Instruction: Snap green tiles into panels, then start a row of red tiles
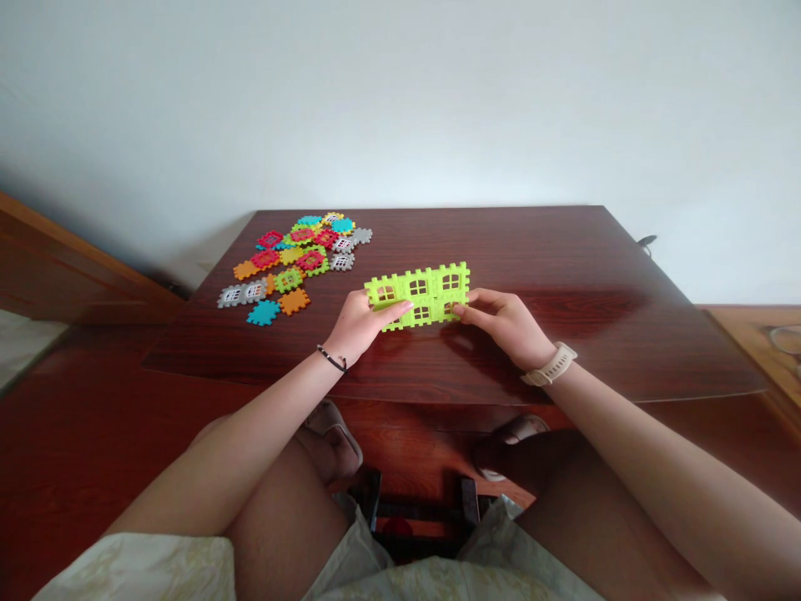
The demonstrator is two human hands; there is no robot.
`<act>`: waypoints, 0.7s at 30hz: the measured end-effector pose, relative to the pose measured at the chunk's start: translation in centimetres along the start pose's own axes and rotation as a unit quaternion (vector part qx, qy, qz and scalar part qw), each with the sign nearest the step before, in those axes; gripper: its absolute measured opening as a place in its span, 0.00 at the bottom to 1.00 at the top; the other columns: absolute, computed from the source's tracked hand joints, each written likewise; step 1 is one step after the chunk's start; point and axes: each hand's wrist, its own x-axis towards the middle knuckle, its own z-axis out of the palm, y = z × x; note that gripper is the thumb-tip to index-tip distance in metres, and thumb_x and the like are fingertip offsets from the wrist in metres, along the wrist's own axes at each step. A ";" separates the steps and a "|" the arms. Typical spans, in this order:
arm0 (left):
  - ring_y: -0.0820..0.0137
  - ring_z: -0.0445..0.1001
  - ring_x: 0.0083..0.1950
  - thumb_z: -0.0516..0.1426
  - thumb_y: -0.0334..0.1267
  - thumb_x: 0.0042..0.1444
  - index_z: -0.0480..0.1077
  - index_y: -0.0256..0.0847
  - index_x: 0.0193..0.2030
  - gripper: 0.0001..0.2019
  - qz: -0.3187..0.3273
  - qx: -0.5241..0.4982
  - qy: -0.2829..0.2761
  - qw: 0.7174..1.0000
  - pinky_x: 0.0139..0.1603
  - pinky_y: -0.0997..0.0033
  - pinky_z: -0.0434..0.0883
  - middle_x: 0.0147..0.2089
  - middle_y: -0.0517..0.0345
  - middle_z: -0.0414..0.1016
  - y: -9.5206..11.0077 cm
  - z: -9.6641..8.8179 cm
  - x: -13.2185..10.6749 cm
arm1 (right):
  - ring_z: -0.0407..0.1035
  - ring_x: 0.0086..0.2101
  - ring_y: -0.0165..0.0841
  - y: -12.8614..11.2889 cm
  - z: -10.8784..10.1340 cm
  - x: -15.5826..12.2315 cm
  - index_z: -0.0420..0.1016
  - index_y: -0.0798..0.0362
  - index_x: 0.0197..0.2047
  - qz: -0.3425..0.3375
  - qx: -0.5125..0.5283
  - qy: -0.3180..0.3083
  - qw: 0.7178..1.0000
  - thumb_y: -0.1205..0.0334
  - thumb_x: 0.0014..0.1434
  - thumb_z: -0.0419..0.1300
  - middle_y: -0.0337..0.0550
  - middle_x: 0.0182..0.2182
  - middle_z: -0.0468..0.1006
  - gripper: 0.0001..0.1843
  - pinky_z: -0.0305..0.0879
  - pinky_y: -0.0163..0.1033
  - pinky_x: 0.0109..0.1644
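Between my two hands is a lime-green panel of interlocking window tiles, joined in two rows with toothed edges all round. It is held tilted up over the front part of the table. My left hand grips its left end, the thumb lying across the front face and the fingers hidden behind. At the lower right corner, my right hand pinches the panel between thumb and fingers.
On the left of the dark wooden table lies a loose pile of tiles in red, orange, blue, grey, yellow and green. A white wall rises behind the table. A dark cable end shows past the right edge.
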 end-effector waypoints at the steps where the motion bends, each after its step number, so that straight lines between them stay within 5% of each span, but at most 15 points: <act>1: 0.51 0.86 0.54 0.76 0.55 0.52 0.86 0.39 0.47 0.24 -0.003 -0.008 0.008 1.000 0.58 0.55 0.81 0.51 0.46 0.89 0.0 -0.1 0.0 | 0.81 0.42 0.44 0.0 0.0 0.0 0.87 0.48 0.40 0.003 0.011 0.001 1.000 0.36 0.57 0.75 0.45 0.41 0.89 0.23 0.76 0.49 0.52; 21: 0.50 0.86 0.55 0.77 0.55 0.51 0.87 0.38 0.46 0.24 -0.035 -0.040 0.019 0.998 0.58 0.53 0.81 0.51 0.45 0.89 0.2 1.4 -1.0 | 0.82 0.47 0.49 -1.0 1.0 -0.8 0.91 0.47 0.39 0.032 0.081 0.013 0.996 0.36 0.53 0.78 0.46 0.45 0.91 0.23 0.79 0.55 0.56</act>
